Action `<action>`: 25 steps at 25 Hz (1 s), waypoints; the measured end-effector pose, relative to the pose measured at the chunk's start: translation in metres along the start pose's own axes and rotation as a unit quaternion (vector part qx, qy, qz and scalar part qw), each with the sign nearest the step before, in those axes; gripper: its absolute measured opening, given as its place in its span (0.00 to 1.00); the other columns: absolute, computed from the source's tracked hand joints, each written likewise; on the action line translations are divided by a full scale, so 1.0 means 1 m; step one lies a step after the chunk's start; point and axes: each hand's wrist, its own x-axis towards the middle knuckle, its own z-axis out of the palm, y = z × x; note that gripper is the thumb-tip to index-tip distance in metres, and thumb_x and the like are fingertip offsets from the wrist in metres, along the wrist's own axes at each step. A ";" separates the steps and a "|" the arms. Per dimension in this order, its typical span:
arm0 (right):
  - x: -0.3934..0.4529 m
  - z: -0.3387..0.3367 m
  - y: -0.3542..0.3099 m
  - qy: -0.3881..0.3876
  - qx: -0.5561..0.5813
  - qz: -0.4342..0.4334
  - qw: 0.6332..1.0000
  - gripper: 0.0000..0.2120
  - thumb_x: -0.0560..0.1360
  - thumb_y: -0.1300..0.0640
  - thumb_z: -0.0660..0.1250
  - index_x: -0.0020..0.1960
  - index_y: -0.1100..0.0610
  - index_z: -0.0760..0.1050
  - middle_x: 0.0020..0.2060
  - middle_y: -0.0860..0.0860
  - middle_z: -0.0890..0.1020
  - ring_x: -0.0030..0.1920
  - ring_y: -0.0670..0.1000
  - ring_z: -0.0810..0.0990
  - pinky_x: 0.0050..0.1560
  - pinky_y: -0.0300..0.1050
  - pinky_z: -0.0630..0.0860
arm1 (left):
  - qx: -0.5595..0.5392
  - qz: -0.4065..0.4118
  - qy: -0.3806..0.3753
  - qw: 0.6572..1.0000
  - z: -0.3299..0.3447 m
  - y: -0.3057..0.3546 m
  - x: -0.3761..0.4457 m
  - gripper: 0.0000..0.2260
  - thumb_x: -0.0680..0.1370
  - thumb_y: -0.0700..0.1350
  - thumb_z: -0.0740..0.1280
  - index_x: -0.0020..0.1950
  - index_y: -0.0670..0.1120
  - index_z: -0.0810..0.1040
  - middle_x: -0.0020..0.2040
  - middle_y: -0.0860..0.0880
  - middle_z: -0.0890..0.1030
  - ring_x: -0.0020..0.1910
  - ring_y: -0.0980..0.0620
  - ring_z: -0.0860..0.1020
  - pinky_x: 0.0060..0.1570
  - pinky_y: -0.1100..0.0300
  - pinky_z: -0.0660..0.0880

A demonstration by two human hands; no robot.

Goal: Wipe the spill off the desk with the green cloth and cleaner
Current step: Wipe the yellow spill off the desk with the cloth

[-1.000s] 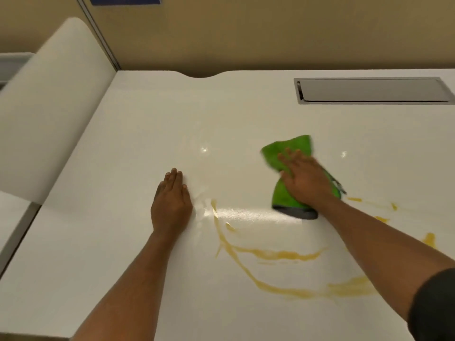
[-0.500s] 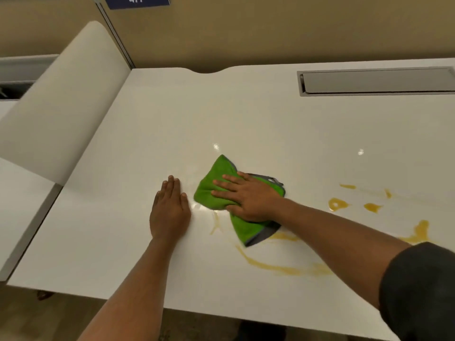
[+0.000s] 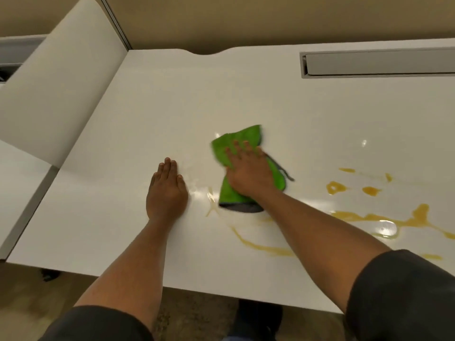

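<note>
Mid-wipe here: the right hand is pressed flat on the green cloth, fingers spread on top rather than closed around it, near the middle of the desk. The left hand lies open and empty just to its left, bracing. Most of the yellow spill sits to the right and nearer (no cleaner bottle in view), so I'd say the next pass has to sweep that way.

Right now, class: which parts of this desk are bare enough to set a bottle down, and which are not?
Free: the far strip between the green cloth and the cable tray, and the patch between the left hand and the side panel. Crowded: right of the right hand, the spill spreads along the desk's near edge.
</note>
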 end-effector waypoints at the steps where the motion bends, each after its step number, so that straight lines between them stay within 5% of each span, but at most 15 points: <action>1: -0.012 0.004 -0.015 -0.021 -0.013 -0.067 0.997 0.28 0.79 0.46 0.53 0.77 0.48 0.54 0.78 0.51 0.54 0.78 0.56 0.52 0.75 0.57 0.47 | 0.000 0.002 -0.001 1.000 0.000 -0.002 0.000 0.23 0.82 0.46 0.49 0.78 0.43 0.57 0.79 0.47 0.56 0.79 0.51 0.53 0.77 0.56 0.49; 4: -0.051 0.005 -0.009 -0.061 -0.052 -0.246 0.966 0.27 0.78 0.42 0.47 0.77 0.46 0.55 0.78 0.48 0.56 0.78 0.53 0.52 0.76 0.56 0.48 | 0.001 0.007 -0.001 1.000 -0.001 -0.004 0.000 0.23 0.82 0.46 0.49 0.78 0.43 0.57 0.79 0.47 0.56 0.79 0.51 0.53 0.77 0.56 0.49; 6: -0.060 0.000 0.027 -0.056 -0.050 -0.285 0.956 0.28 0.78 0.41 0.46 0.76 0.45 0.57 0.77 0.47 0.58 0.77 0.52 0.55 0.76 0.54 0.49 | -0.003 0.007 0.003 1.000 -0.001 -0.003 -0.001 0.23 0.82 0.46 0.49 0.78 0.44 0.57 0.79 0.47 0.56 0.79 0.51 0.53 0.76 0.56 0.49; 12: -0.043 -0.025 0.166 0.027 -0.017 0.069 0.997 0.29 0.78 0.42 0.45 0.77 0.48 0.55 0.78 0.50 0.56 0.78 0.54 0.54 0.76 0.59 0.52 | -0.007 0.003 0.001 1.000 0.001 -0.003 -0.001 0.24 0.82 0.47 0.48 0.78 0.45 0.57 0.80 0.49 0.56 0.79 0.53 0.52 0.76 0.57 0.48; 16: -0.025 -0.024 0.138 0.058 0.004 0.231 0.971 0.27 0.80 0.47 0.50 0.77 0.51 0.54 0.78 0.53 0.55 0.78 0.57 0.52 0.75 0.58 0.49 | -0.008 0.003 0.010 1.000 0.002 -0.002 -0.001 0.23 0.82 0.46 0.49 0.78 0.45 0.59 0.79 0.49 0.57 0.78 0.52 0.54 0.76 0.57 0.48; 22: -0.027 0.001 0.006 -0.029 -0.006 0.009 1.000 0.26 0.80 0.47 0.50 0.78 0.48 0.52 0.79 0.50 0.52 0.78 0.54 0.49 0.76 0.56 0.45 | -0.006 0.009 0.000 1.000 0.000 -0.003 -0.001 0.23 0.82 0.46 0.49 0.78 0.45 0.58 0.79 0.48 0.57 0.78 0.50 0.54 0.76 0.55 0.50; 25: -0.042 0.001 0.019 -0.055 -0.029 -0.115 0.991 0.26 0.81 0.45 0.48 0.78 0.46 0.51 0.79 0.47 0.51 0.78 0.50 0.47 0.77 0.53 0.43 | -0.005 0.011 -0.004 1.000 -0.002 -0.005 -0.001 0.23 0.82 0.47 0.49 0.78 0.44 0.58 0.80 0.48 0.56 0.78 0.49 0.54 0.76 0.54 0.50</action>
